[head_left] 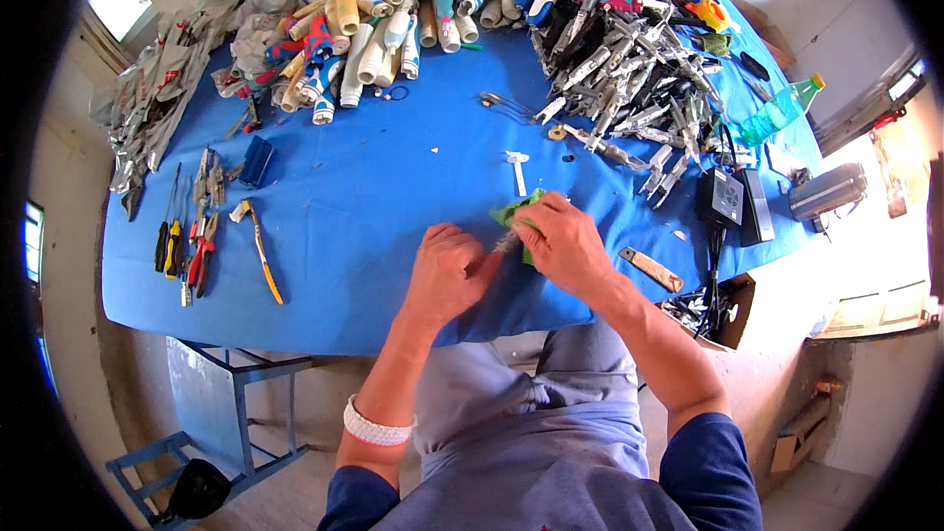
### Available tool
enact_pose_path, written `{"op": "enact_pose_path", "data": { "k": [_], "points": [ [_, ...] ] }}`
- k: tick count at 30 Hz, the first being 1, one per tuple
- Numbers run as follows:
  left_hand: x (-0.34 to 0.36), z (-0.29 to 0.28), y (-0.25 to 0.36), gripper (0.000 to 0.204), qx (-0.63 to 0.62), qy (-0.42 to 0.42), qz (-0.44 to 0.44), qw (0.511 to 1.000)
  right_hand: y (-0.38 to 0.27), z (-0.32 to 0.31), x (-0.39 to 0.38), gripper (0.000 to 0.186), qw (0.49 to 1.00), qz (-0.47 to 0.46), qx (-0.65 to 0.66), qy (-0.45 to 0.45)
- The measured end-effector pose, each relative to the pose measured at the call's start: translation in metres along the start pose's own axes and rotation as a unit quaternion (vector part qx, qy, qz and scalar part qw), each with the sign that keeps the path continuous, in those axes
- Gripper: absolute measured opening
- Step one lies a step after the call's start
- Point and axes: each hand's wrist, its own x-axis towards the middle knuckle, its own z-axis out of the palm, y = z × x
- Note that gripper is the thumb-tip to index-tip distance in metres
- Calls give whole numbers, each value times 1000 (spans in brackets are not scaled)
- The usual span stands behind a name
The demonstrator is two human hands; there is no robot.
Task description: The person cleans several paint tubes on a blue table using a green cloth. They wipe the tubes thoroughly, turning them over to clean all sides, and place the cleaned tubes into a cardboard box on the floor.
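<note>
Near the front edge of the blue-covered table, my left hand [444,273] is closed, pinching one end of a small greyish part [505,242]; its kind is too blurred to tell. My right hand [568,244] grips a green cloth [509,212] against the part's other end. Just beyond the cloth lies a small white T-shaped piece [518,171]. To the right of my right hand rests a flat tool with a worn wooden handle [651,269].
Empty toothbrush-like handle housings [393,34] heap at the back, with grey inner mechanisms [629,69] piled back right. Screwdrivers [174,248], red-handled pliers [203,254] and a yellow toothbrush [262,254] lie left. A black power unit [721,199] and green bottle [784,110] are right.
</note>
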Motion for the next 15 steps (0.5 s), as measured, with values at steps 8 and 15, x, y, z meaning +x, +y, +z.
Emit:
{"op": "enact_pose_path", "data": {
  "k": [8, 15],
  "points": [
    [2, -4, 2, 34, -3, -23, -2, 1000, 49, -40, 16, 13, 982, 83, -141, 95],
    [1, 0, 1, 30, 19, -13, -4, 1000, 2, -15, 8, 13, 999, 4, -31, 17]
  ]
}}
